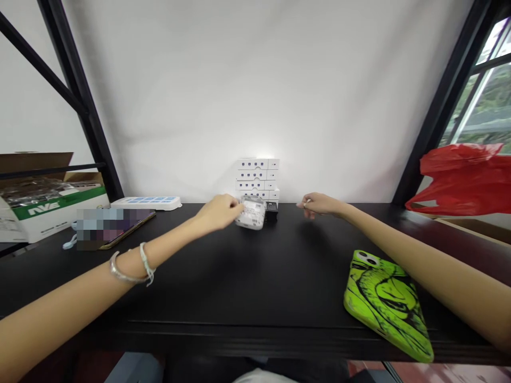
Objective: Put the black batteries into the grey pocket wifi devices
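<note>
My left hand (222,211) is closed on the edge of a small clear plastic package (251,213) with whitish contents that I cannot make out. It hangs just in front of a stack of white boxes (257,175) printed with small dark squares. Beside the package, a small black box-like item (272,208) rests at the foot of the stack. Over the table to the right, my right hand (314,204) has its fingers curled as in a pinch; whatever they may hold is too small to tell. It stands apart from the stack.
A green phone-cased phone (387,303) lies near the black table's (239,287) front right edge. To the left are another phone (128,226), a white power strip (147,202) and an open carton (56,207). A red plastic bag (459,178) is at right.
</note>
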`<act>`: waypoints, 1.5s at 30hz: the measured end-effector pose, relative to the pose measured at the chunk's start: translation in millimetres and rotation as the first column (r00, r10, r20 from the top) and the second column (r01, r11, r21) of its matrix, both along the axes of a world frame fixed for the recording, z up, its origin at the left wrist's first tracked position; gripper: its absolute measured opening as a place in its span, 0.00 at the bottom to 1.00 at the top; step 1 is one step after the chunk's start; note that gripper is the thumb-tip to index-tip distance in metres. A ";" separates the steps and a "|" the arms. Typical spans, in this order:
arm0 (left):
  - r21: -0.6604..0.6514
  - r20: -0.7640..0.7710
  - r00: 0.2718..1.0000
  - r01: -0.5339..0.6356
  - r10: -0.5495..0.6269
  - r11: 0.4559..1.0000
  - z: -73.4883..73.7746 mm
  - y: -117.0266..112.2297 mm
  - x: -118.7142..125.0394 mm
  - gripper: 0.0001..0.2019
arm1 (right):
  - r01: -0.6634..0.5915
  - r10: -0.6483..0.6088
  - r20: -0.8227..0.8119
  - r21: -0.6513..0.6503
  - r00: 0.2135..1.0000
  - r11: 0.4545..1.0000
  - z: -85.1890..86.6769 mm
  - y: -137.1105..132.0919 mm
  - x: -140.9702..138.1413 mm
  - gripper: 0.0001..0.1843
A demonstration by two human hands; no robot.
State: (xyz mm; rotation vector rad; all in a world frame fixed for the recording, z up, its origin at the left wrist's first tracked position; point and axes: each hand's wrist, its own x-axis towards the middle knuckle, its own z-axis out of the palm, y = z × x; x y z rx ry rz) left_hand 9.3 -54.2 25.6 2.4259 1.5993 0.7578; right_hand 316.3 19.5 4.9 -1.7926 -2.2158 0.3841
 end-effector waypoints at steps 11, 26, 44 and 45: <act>-0.035 -0.204 0.978 0.030 -0.036 0.999 -37.2 -52.2 23.8 0.21 | -0.008 -0.183 -0.505 -0.351 0.844 0.936 1.8 15.6 -70.9 0.13; -0.221 0.270 0.856 0.501 -0.441 0.837 -47.7 -29.4 1.8 0.54 | -0.216 -0.022 -0.653 -0.282 0.757 0.935 10.7 -51.9 -66.1 0.30; -0.140 0.289 0.882 0.423 -0.371 0.895 -56.8 -33.4 9.3 0.52 | -0.501 0.508 0.129 -0.084 0.852 0.861 26.0 -93.4 -87.3 0.28; -0.141 0.292 0.881 0.426 -0.373 0.894 -56.8 -33.7 10.0 0.52 | -0.528 0.538 0.155 -0.107 0.828 0.843 28.7 -97.1 -88.2 0.29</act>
